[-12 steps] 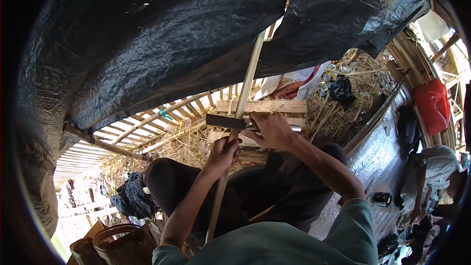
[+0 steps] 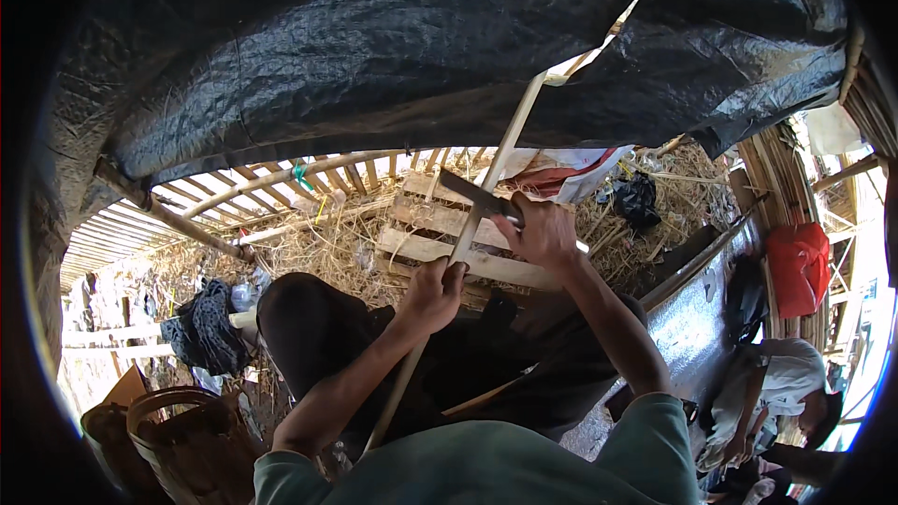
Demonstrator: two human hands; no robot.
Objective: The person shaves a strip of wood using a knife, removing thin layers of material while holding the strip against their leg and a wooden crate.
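A long, pale strip of bamboo or wood [image 2: 506,151] slants from beside my body up to the black sheet. My left hand [image 2: 434,297] is closed around it above my lap. Farther along, a knife with a broad dark blade [image 2: 465,189] lies across the strip at an angle. My right hand [image 2: 545,230] is closed on its handle, which the fingers mostly hide; a shiny end [image 2: 582,246] shows behind the hand. At the strip's far end there is a bright, jagged slit [image 2: 589,56] in the sheet.
A black plastic sheet [image 2: 374,65] hangs low ahead. Wooden slats [image 2: 505,266] lie on straw before my knees. Baskets [image 2: 192,440] stand at lower left, near a dark cloth bundle [image 2: 203,323]. At right are a red bag [image 2: 797,266], a shiny sheet [image 2: 690,309] and another person [image 2: 781,393].
The knife has moved farther along the strip, away from my left hand, and its blade is now tilted. The strip leans more to the right. The whole view has shifted a little.
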